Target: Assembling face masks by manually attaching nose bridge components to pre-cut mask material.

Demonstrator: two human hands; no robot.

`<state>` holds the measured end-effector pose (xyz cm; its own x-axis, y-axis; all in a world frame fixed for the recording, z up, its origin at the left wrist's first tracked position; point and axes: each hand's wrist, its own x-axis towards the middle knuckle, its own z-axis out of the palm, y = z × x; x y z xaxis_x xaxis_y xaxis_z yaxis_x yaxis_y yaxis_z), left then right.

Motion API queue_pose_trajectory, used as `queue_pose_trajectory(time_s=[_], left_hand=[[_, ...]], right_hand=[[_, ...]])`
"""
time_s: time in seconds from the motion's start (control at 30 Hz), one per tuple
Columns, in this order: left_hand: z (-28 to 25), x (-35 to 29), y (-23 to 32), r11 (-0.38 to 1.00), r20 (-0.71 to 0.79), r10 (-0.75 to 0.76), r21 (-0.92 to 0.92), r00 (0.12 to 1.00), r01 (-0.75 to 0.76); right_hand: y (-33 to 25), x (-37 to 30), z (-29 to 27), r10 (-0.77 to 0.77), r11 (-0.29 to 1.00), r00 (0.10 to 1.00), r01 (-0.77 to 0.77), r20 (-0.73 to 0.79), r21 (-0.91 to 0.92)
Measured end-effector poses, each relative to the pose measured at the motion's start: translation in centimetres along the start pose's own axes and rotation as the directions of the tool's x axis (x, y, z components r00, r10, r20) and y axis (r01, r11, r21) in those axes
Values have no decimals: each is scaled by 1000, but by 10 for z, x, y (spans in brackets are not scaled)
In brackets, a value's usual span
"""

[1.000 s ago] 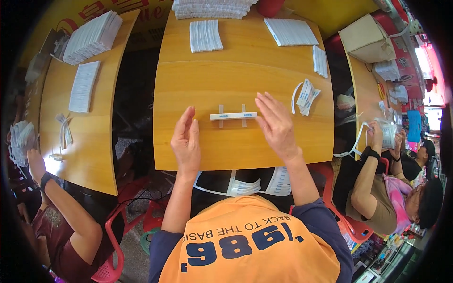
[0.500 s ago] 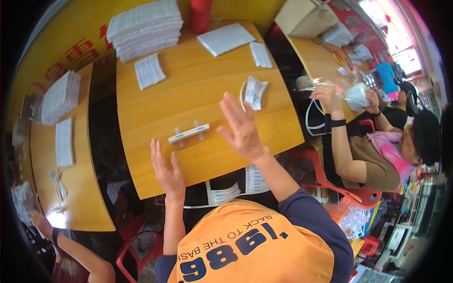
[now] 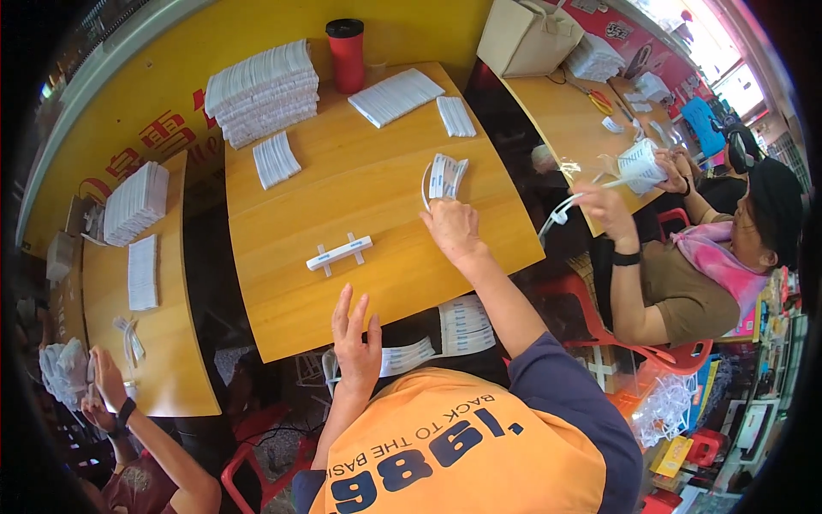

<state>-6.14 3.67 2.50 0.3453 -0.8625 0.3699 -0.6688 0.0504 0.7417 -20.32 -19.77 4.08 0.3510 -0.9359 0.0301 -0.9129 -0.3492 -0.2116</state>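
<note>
My right hand is closed over the near end of a short strip of white stickers with blue print, which lies curled on the wooden table. Its fingertips are partly hidden. My left hand is raised off the table's near edge, fingers stretched out and holding nothing. Between the hands and farther in lies a narrow white folded bundle with blue marks, resting across two pale tape strips. More printed sticker sheet hangs by my lap.
Stacks of white folded strips stand at the back, with smaller piles and a red tumbler. A co-worker handles a sticker roll on the right; another person's hands work at the left table.
My right hand has moved away from me onto the sticker strip and closed there. The left hand has drawn back from beside the white bundle. The whole view has shifted a little.
</note>
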Motion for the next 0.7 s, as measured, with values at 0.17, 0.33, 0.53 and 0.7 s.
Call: queue_pose_trajectory(time_s=[0.17,0.33,0.53,0.7], left_hand=[[-3,5,12,1000,-17,6,-8,1000,-6],[10,29,21,499,351,-416,-683,839,533],[6,70,27,-179,553,-399,-829,731,530],[16,65,16,28,509,-472,-808,720,589]], right_hand=[[5,-24,16,-112,796,974,207,-197,569],[-2,-84,-33,-120,514,984,-51,130,856],[5,-117,-47,-218,425,918,-217,333,879],[16,-114,-45,-293,511,878,-190,377,839]])
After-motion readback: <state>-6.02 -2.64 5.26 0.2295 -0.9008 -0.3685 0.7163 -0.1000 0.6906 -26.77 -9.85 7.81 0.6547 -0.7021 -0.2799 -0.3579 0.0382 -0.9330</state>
